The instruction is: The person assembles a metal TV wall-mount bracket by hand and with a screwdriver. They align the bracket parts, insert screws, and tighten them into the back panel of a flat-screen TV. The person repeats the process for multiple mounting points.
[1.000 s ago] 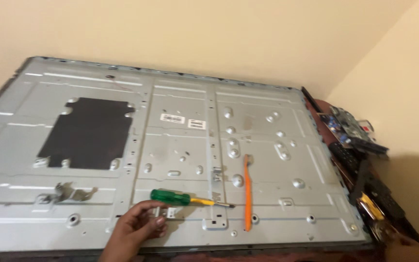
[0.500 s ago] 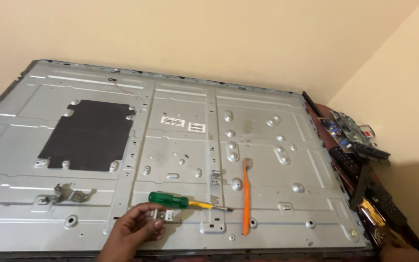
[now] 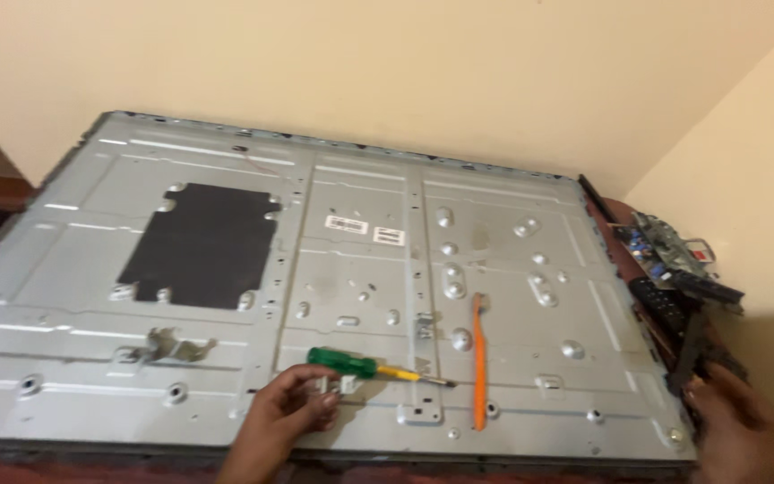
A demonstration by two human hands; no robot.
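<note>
the large grey metal back panel (image 3: 342, 269) lies flat and bare, its cover off and a dark patch (image 3: 201, 244) showing at left; small fittings remain on it. room is tight: walls close behind and to the right, where circuit boards (image 3: 665, 251) crowd the edge. an orange brush (image 3: 479, 358) and a green-handled screwdriver (image 3: 360, 366) lie loose near the front edge. the left hand (image 3: 293, 410) pinches a small white clip (image 3: 340, 384) just under the screwdriver; the right hand (image 3: 732, 430) hovers by the right corner, grip unclear.

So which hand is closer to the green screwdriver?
The left hand. It rests on the metal panel just below the green screwdriver handle. The right hand is far off, at the panel's right edge.
</note>
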